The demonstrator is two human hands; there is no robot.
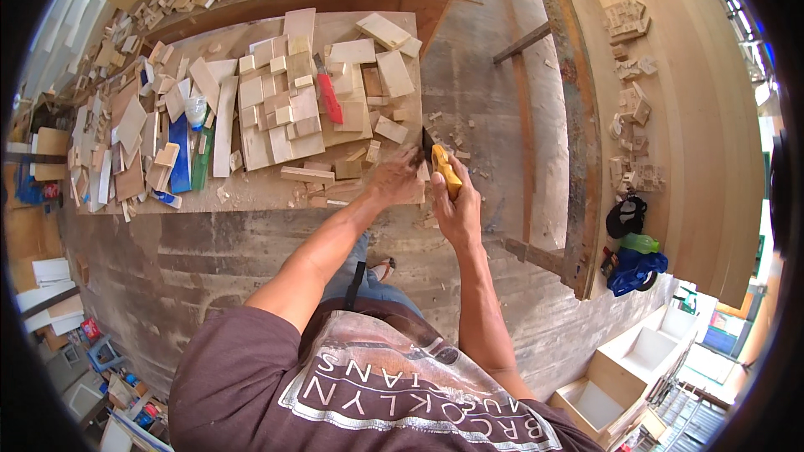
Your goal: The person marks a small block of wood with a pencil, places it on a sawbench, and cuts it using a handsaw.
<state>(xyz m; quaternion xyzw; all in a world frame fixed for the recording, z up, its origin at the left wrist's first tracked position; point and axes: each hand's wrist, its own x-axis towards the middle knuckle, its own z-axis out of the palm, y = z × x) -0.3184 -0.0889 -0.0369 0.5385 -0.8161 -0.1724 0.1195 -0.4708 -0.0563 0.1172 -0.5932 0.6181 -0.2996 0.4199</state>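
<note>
Head view: a handsaw with a moulded yellow handle and dark blade (446,170) is at the right edge of the low, pale plywood worktable (261,189). The right hand (458,211) is closed around the handle. The left hand (395,177) is at the same table edge, fingers bent and close beside the blade; whether they pinch a piece of wood is unclear.

Sawing seems to be in hand, but how deep any cut goes is hidden. Pale wood offcuts (456,141) on the floor beyond the table's right edge suggest some cutting is done; loose timber strips crowding the table's left part may be left to work.

The saw's handle looks chunky and bright, its blade foreshortened, teeth too small to tell. A red-handled saw (329,99) lies among rectangular light-wood blocks (280,113) on the table's middle.
</note>
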